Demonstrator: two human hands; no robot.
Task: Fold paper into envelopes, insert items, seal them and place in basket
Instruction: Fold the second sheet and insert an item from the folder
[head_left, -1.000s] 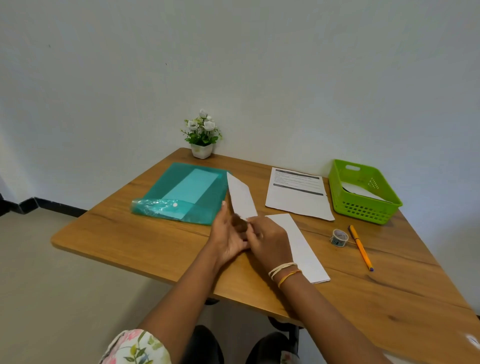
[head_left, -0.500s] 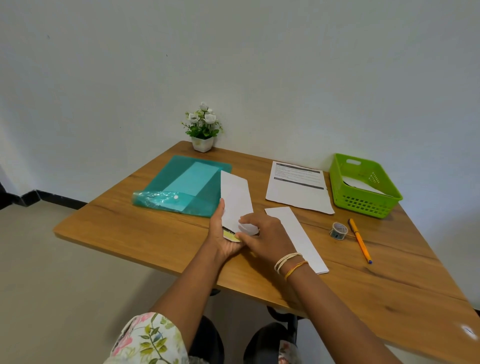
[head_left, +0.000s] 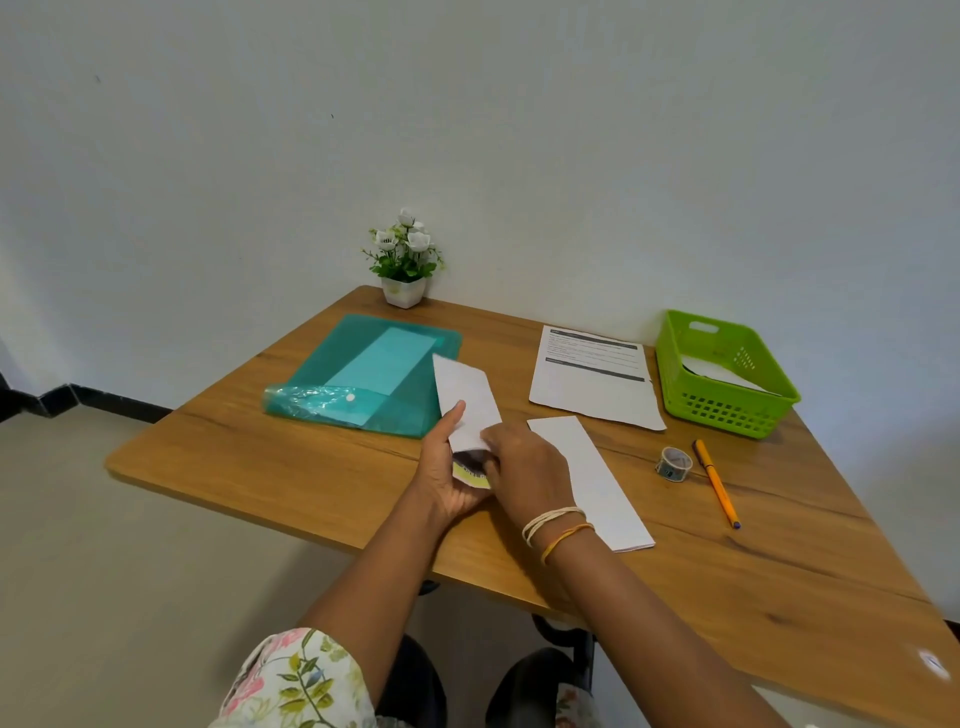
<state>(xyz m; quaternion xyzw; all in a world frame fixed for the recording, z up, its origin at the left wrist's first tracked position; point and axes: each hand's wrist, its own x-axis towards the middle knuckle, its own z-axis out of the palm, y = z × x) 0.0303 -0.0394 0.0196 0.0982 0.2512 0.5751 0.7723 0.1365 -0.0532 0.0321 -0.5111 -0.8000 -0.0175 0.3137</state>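
My left hand (head_left: 445, 467) grips the near end of a white folded paper envelope (head_left: 465, 400), thumb on top, holding it tilted above the table. A yellow and dark card (head_left: 470, 470) sticks out of the envelope's near opening. My right hand (head_left: 524, 467) pinches that card at the opening. A second folded white strip (head_left: 592, 480) lies flat on the wooden table (head_left: 260, 457) just right of my hands. The green basket (head_left: 727, 410) stands at the back right with a white paper inside.
A teal plastic folder (head_left: 363, 374) lies at the back left. A printed sheet (head_left: 592, 379) sits beside the basket. A tape roll (head_left: 674, 463) and an orange pen (head_left: 717, 483) lie to the right. A small potted plant (head_left: 404, 265) stands by the wall.
The envelope has tipped down from upright to a lower tilt. The yellow card came into view at its near opening, with my right hand now at that end.
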